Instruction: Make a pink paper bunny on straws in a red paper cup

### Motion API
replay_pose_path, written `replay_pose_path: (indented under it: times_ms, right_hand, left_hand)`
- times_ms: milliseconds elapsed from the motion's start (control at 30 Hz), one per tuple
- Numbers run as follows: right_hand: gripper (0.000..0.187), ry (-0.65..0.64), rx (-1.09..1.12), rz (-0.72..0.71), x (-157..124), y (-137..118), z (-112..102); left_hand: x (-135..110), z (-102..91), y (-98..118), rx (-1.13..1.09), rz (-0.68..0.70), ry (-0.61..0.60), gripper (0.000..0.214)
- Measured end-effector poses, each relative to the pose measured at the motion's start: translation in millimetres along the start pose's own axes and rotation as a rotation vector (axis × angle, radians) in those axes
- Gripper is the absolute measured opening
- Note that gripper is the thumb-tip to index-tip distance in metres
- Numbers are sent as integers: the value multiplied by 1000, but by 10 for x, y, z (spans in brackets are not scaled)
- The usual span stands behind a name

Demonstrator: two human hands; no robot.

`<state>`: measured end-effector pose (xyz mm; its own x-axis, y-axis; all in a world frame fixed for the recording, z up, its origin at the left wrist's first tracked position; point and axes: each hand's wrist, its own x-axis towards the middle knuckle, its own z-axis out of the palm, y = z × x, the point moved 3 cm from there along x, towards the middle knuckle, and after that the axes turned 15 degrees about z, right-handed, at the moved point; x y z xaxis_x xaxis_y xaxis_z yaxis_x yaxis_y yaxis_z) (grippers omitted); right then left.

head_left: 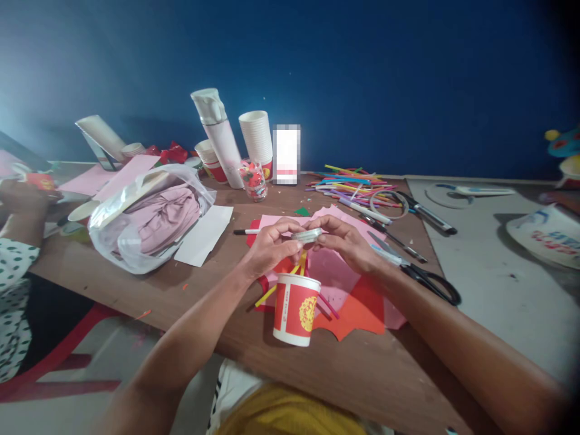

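Between my left hand (273, 246) and my right hand (342, 240) is a small, flat, pale roll of tape (309, 235). Fingers and thumbs of both hands pinch it from either side, above the table. Just below stands a red and white paper cup (294, 311) with a yellow pattern. Yellow and pink straws (267, 296) show behind the cup, partly hidden by it. Under my hands lie pink paper (328, 275) and orange-red paper (357, 311). Close to my right forearm are black-handled scissors (430, 283), blades pointing toward the hand.
A plastic bag with pink cloth (158, 220) lies at left beside white paper (203, 235). Behind stand a thermos (222, 145), stacked cups (256, 139) and a bright phone (286, 154). Colourful sticks (353, 181) and a utility knife (432, 217) lie right. Another person's hand (22, 196) is far left.
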<state>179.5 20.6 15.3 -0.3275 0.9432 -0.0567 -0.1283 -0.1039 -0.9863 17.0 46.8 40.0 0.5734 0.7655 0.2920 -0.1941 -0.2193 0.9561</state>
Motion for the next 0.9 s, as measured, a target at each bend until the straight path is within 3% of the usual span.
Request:
replay_pose_path:
  times_ms: [367, 600, 767, 900]
  right_hand:
    - [19, 93, -100, 16, -10, 5, 77]
    - [14, 46, 148, 48, 20, 69, 51]
    - [13, -47, 375, 116, 44, 69, 57]
    - [10, -70, 328, 103, 33, 28, 59]
  left_hand:
    - [-5, 9, -44, 108, 37, 51, 15]
    - [-2, 21, -66, 58, 57, 22, 24]
    - [-15, 42, -37, 156, 242, 42, 29]
    - [-42, 37, 32, 312, 424, 45, 26]
